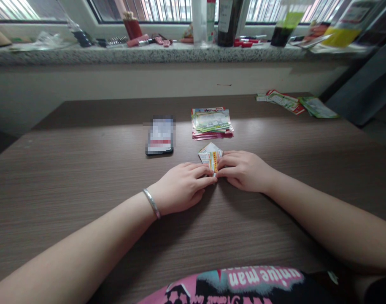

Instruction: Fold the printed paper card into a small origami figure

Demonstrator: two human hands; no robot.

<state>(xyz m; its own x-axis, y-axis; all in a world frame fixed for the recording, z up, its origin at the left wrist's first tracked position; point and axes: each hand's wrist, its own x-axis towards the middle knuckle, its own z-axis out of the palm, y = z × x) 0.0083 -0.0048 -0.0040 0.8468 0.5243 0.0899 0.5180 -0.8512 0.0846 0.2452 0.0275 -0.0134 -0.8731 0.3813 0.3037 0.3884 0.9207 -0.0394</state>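
Observation:
A small piece of printed paper [208,158], white with orange and yellow print, lies folded on the table between my hands. Its upper part comes to a point. My left hand [182,188], with a silver bangle on the wrist, presses fingertips on the paper's lower left edge. From the other side, the curled fingers of my right hand [246,171] hold its right edge. Both sets of fingertips nearly meet at the bottom corner, which they partly cover. Just beyond the paper sits a stack of colourful printed sheets [211,121].
A blurred phone [160,136] lies left of the stack on the brown wooden table [85,177]. More printed papers [294,103] are spread at the far right corner. Bottles, including a dark bottle [227,23], and small items line the stone windowsill [148,55].

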